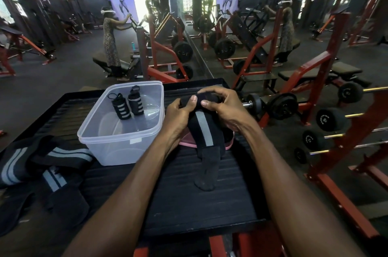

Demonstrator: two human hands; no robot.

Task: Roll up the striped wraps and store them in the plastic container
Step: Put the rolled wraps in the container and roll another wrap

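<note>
Several loose striped wraps (42,164) lie in a heap well to the left of the fingers, black with grey bands, spread flat and overlapping on the dark ribbed platform (189,204); just beside them, and just left of the left hand, stands the clear plastic container (117,131), lid off; two rolled wraps (128,103) stand more or less upright inside it, side by side near its far wall, each with a small loop at the top.

At the centre the left hand (180,112) and the right hand (220,103) meet over one wrap (201,128); both are closed on its rolled upper end, the left thumb (192,102) and the right thumb pressed on the near face of the roll, the right fingers (212,91) curled over its top; the left fingers are hidden behind the fabric. Below the thumbs the unrolled tail hangs down with a single grey stripe showing, its plain black end resting on the platform toward the person; a pink-rimmed object (189,141) lies under that tail, mostly covered, and what it is cannot be told.

Right of the right hand, off the platform, dumbbells (329,119) sit on a red rack (346,151).
</note>
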